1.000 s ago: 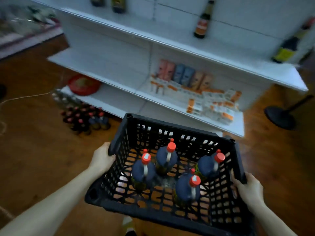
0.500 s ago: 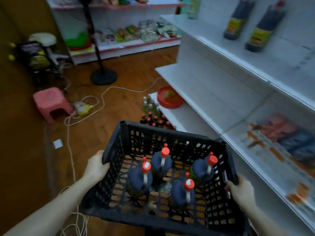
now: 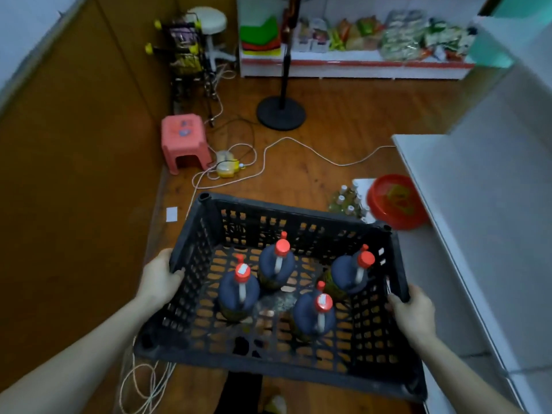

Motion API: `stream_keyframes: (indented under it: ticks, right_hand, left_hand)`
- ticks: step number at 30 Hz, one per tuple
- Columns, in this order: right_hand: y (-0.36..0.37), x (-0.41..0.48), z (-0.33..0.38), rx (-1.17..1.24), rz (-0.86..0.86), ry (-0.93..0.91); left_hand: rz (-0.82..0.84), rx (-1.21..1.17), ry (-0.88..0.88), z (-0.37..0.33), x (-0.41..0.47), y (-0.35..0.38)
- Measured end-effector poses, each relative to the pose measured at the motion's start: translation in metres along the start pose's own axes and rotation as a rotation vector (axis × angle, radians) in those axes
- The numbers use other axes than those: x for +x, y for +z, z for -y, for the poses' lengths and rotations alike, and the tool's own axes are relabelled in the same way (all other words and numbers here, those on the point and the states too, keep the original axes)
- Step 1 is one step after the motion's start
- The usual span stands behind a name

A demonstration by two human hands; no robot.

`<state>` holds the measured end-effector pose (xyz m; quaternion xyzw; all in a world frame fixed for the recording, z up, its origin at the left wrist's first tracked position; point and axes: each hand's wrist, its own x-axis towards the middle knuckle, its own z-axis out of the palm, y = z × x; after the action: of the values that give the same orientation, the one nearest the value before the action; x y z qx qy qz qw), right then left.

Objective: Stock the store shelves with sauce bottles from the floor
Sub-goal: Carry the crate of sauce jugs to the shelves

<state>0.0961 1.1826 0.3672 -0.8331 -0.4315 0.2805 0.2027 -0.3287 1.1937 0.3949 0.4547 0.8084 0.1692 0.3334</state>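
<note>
Left grip (image 3: 159, 279), right grip (image 3: 413, 315), crate (image 3: 298, 215), red-capped bottles (image 3: 276, 265)

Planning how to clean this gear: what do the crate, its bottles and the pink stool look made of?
Crate: matte black moulded plastic, going by its lattice of holes. Bottles: plastic or glass, too dim to tell; the red caps look plastic. Pink stool: seemingly one-piece moulded plastic, with rounded legs and a smooth top.

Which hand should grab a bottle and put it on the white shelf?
Probably the right hand: it grips the crate edge beside the white shelf, with a bottle close by. The left hand grips the far side.
</note>
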Motion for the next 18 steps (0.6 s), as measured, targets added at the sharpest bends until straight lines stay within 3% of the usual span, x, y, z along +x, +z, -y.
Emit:
stream_keyframes:
  ticks: [10, 18]
  right_hand:
    - [0.093, 0.152, 0.097, -0.018, 0.085, -0.045]
    - [0.179, 0.271, 0.12, 0.003, 0.155, -0.031]
  left_hand:
    - [-0.061, 0.009, -0.096, -0.025, 0.158, 0.0]
    - [-0.144, 0.022, -0.172, -0.028, 0.264, 0.048]
